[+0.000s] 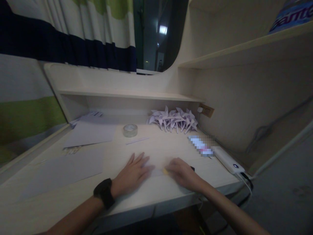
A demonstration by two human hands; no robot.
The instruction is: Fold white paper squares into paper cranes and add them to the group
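My left hand (133, 174) lies flat on the pale desk (151, 195), fingers stretched out and pressing on a small pale sheet of paper (157, 168). A black watch sits on that wrist. My right hand (182, 173) rests just to the right, fingers curled down onto the same paper; a small yellowish thing shows at its fingertips and something dark sits beside it. I cannot make out what the fingers hold.
A pile of folded paper pinwheels (174, 119) lies at the back. A roll of clear tape (130, 130) and a thin strip (137, 140) sit mid-desk. Grey sheets (90, 132) cover the left. A white power bank (228, 160) with cable lies right.
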